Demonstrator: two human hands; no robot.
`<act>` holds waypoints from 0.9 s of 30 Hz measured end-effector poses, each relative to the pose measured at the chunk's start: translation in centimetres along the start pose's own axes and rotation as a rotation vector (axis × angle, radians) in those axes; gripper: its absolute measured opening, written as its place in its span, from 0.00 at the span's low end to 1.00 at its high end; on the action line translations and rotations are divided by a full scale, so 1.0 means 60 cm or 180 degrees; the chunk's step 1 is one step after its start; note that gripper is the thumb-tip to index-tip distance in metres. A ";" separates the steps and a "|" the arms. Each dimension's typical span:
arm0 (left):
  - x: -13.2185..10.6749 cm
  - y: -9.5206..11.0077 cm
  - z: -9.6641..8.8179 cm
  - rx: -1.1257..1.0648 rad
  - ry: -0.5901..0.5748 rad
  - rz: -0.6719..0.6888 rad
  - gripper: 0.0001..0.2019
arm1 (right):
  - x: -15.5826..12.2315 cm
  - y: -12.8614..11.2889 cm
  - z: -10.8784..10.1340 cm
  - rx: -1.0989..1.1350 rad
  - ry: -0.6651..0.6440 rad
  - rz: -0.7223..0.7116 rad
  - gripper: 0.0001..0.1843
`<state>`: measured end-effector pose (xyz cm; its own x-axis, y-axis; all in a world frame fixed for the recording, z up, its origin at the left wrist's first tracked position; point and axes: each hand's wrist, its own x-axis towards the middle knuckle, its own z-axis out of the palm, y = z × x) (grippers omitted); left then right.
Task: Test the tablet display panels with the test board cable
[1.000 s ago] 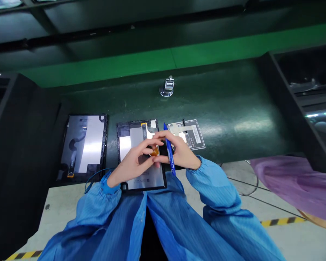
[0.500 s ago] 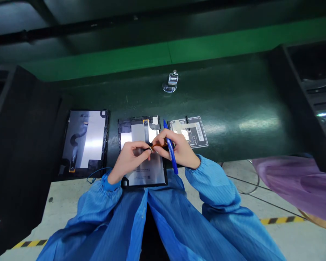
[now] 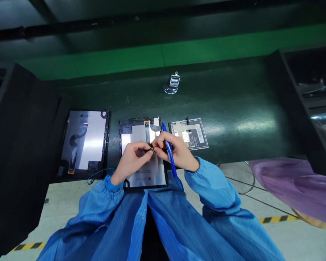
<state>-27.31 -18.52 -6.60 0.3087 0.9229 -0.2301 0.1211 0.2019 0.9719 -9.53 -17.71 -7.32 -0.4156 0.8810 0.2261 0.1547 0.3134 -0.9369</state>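
My left hand (image 3: 130, 159) is closed, thumb and forefinger pinching one end of a small dark flex cable (image 3: 152, 149) with an orange part. From the other side, my right hand (image 3: 181, 151) pinches the same cable between thumb and fingers. A blue pen (image 3: 170, 156) is tucked across the right hand's fingers, its narrow end pointing away from me. Both hands are above a tablet display panel (image 3: 143, 177) with a silver back, which lies at the bench's front edge. The fingers hide much of the cable and part of the panel.
A second display panel (image 3: 91, 145) lies at left. To the right is a circuit board with a black labelled battery (image 3: 199, 136). A chrome tally counter (image 3: 174, 82) stands farther back on the dark green bench (image 3: 233, 101). Purple cloth (image 3: 285, 185) appears at right.
Both hands keep their pinch, with the joined fingertips shifted slightly to the right. Less of the orange part shows. The camera view has tilted a little.
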 end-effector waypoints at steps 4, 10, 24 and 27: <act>-0.009 -0.006 -0.011 -0.0045 0.0163 0.0121 0.08 | 0.006 0.000 -0.012 0.0033 0.0352 -0.0013 0.12; -0.068 -0.025 -0.056 0.0703 -0.0600 0.1146 0.26 | 0.094 0.048 -0.143 -0.1764 0.1393 -0.0194 0.22; -0.124 -0.102 -0.025 0.4733 -0.0922 0.1755 0.32 | 0.180 0.141 -0.183 -0.3151 0.0680 -0.0705 0.31; -0.126 -0.097 -0.029 0.4810 -0.0933 0.1779 0.30 | 0.181 0.145 -0.182 -0.3021 0.0795 -0.0791 0.30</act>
<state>-31.99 -26.08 -10.41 0.7651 0.6411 -0.0594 0.6437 -0.7640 0.0449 -2.91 -1.55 -10.14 -0.3505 0.7673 0.5370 0.7832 0.5546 -0.2812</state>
